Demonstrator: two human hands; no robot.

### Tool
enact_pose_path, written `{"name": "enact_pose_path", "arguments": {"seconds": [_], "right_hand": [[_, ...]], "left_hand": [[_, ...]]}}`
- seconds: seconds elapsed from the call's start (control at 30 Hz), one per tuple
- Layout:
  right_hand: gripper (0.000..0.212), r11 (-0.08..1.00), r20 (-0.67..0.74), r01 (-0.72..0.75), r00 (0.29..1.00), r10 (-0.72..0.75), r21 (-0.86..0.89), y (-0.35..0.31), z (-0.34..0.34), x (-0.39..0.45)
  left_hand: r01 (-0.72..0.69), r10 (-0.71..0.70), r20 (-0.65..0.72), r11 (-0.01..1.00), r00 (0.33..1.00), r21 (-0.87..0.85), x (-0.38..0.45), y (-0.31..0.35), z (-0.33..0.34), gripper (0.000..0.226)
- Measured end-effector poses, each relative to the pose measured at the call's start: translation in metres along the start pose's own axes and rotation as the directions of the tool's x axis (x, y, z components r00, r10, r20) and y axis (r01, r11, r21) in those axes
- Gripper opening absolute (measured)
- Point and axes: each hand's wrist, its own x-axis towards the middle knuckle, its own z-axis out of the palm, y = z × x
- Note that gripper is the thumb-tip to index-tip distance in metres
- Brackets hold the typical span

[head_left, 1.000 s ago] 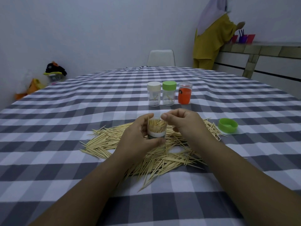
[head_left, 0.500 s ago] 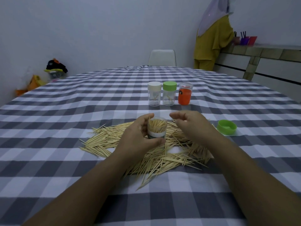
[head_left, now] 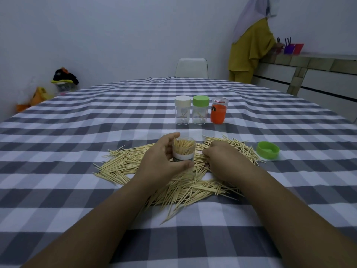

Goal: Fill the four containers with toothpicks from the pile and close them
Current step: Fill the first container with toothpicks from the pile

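My left hand [head_left: 164,161] grips the open container [head_left: 183,149] — packed with toothpicks, upright over the pile [head_left: 173,178] on the checked surface [head_left: 77,132]. My right hand [head_left: 222,161] rests on the pile, fingers curled under — whether they pinch anything I cannot tell. A green lid [head_left: 268,149] lies beside the pile.

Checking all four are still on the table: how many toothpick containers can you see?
4. Three stand in a row beyond the pile: white-lidded container, green-lidded container, orange container. The fourth, the open container, is held in the left hand. None seem hidden.
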Motion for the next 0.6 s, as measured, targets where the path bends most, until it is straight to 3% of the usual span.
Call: {"name": "enact_pose_path", "arguments": {"seconds": [0.17, 0.5, 0.6], "right_hand": [[0.062, 0.999, 0.019, 0.027, 0.999, -0.028, 0.024, -0.009, 0.001, -0.001], [0.032, 0.998, -0.037, -0.057, 0.998, 0.057, 0.020, -0.015, -0.001, -0.002], [0.026, 0.990, 0.018, -0.132, 0.991, 0.131, 0.043, -0.012, -0.006, 0.004]], "left_hand": [[-0.003, 0.003, -0.013, 1.000, 1.000, 0.003, 0.000, -0.001, -0.001, 0.083], [0.003, -0.003, -0.019, 1.000, 1.000, 0.010, -0.001, 0.002, -0.002, 0.083], [0.006, -0.006, -0.026, 1.000, 1.000, 0.017, -0.001, 0.003, -0.003, 0.083]]}}
